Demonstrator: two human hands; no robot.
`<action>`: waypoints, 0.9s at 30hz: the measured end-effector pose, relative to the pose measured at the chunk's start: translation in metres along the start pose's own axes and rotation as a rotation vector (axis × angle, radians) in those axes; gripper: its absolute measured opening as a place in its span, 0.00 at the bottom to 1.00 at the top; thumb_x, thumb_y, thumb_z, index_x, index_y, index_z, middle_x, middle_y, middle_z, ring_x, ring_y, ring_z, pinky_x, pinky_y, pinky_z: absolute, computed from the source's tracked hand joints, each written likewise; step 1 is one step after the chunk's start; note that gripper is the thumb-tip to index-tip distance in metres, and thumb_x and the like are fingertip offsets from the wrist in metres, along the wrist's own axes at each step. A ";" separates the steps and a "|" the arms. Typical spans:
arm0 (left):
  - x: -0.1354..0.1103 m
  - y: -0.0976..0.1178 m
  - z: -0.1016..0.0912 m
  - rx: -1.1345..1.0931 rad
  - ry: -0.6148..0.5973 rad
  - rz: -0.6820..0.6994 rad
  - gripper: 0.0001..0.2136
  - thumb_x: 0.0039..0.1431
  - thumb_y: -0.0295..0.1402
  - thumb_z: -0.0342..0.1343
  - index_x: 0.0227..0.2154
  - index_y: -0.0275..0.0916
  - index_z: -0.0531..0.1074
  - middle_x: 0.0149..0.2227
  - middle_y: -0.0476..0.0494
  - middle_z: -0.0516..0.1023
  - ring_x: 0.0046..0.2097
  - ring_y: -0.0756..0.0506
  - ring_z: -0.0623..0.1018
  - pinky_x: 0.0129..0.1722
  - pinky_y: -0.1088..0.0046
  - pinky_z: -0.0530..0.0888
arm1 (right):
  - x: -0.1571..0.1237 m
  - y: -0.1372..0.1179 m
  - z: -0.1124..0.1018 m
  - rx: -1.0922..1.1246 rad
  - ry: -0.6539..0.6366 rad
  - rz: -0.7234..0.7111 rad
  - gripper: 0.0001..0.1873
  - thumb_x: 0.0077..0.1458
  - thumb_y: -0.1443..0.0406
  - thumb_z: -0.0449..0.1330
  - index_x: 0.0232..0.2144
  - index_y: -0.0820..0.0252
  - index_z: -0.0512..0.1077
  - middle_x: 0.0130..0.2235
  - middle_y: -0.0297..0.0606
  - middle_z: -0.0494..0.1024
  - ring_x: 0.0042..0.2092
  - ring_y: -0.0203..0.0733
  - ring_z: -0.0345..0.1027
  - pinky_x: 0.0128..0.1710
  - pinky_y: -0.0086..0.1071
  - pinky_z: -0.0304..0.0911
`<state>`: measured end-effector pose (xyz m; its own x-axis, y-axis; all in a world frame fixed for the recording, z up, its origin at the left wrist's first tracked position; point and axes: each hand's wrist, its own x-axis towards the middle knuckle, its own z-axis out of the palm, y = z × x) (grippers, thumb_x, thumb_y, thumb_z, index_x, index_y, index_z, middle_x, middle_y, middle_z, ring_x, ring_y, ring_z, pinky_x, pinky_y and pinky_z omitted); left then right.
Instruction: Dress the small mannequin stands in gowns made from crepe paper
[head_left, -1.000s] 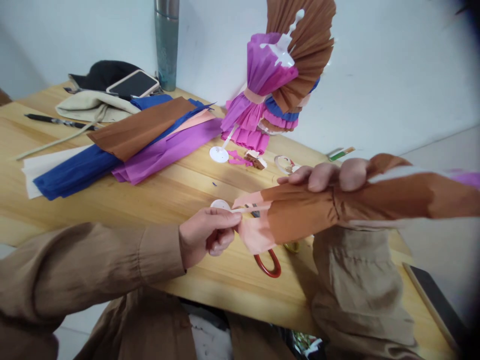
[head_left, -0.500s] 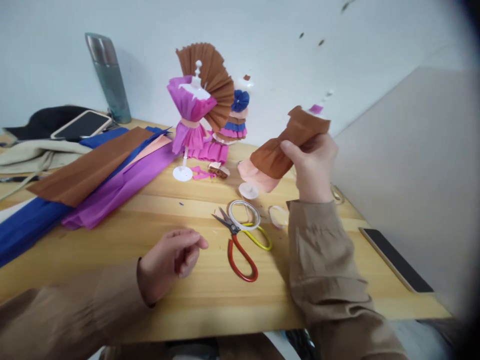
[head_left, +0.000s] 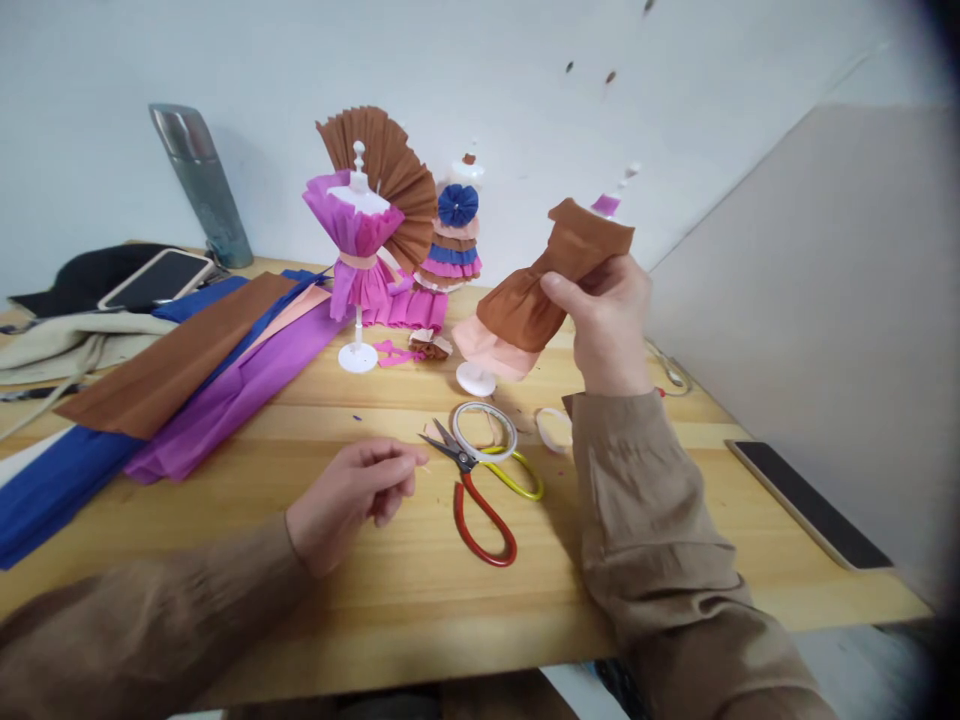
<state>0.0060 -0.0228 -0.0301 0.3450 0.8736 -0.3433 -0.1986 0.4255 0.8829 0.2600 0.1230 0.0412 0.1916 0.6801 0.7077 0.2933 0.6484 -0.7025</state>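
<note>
My right hand (head_left: 609,322) is closed round a small white mannequin dressed in brown and peach crepe paper (head_left: 534,300); it is tilted, with its round base (head_left: 475,379) close to the wooden table (head_left: 390,580). My left hand (head_left: 352,490) rests low over the table with its fingers curled loosely together, a tiny pale scrap at the fingertips. Red-and-yellow scissors (head_left: 480,490) lie just right of that hand, a roll of clear tape (head_left: 486,430) on top of them.
Two finished paper-dress mannequins (head_left: 367,230) (head_left: 452,235) stand at the back. Folded brown, purple and blue crepe sheets (head_left: 187,370) lie left. A steel flask (head_left: 201,185), a phone (head_left: 155,278) on cloth, and a second phone (head_left: 810,505) at the right edge.
My left hand let go of the mannequin's stand and dropped to the table. My right hand turned the dressed mannequin from lying across to nearly upright and brought it down by the scissors.
</note>
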 end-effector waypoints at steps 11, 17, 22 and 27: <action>0.062 0.035 0.053 -0.137 -0.106 0.178 0.11 0.48 0.36 0.66 0.28 0.33 0.73 0.17 0.55 0.65 0.18 0.57 0.61 0.16 0.82 0.53 | -0.007 -0.022 0.001 0.145 -0.010 0.136 0.12 0.41 0.62 0.71 0.30 0.54 0.74 0.35 0.34 0.79 0.39 0.46 0.74 0.43 0.45 0.72; 0.066 0.028 0.053 -0.195 -0.103 0.167 0.09 0.49 0.34 0.64 0.25 0.33 0.72 0.20 0.51 0.69 0.18 0.57 0.63 0.16 0.82 0.57 | -0.007 -0.019 0.002 0.118 -0.008 0.140 0.12 0.42 0.62 0.70 0.31 0.55 0.74 0.36 0.35 0.79 0.41 0.47 0.74 0.43 0.45 0.72; 0.067 0.031 0.058 -0.308 -0.162 0.177 0.14 0.43 0.34 0.69 0.30 0.35 0.71 0.25 0.51 0.72 0.23 0.55 0.70 0.17 0.82 0.62 | -0.009 -0.022 0.005 0.091 -0.027 0.144 0.11 0.43 0.63 0.69 0.31 0.54 0.73 0.36 0.35 0.80 0.41 0.48 0.75 0.43 0.45 0.72; 0.070 0.037 0.061 -0.300 -0.136 0.185 0.12 0.51 0.31 0.65 0.22 0.34 0.67 0.17 0.52 0.69 0.19 0.57 0.66 0.17 0.83 0.59 | -0.012 -0.022 0.008 0.043 -0.036 0.129 0.10 0.43 0.63 0.68 0.31 0.54 0.73 0.36 0.35 0.79 0.40 0.47 0.75 0.41 0.44 0.73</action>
<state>0.0791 0.0397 -0.0013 0.3925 0.9115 -0.1231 -0.5219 0.3309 0.7862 0.2435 0.1037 0.0477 0.1910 0.7698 0.6090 0.2277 0.5688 -0.7904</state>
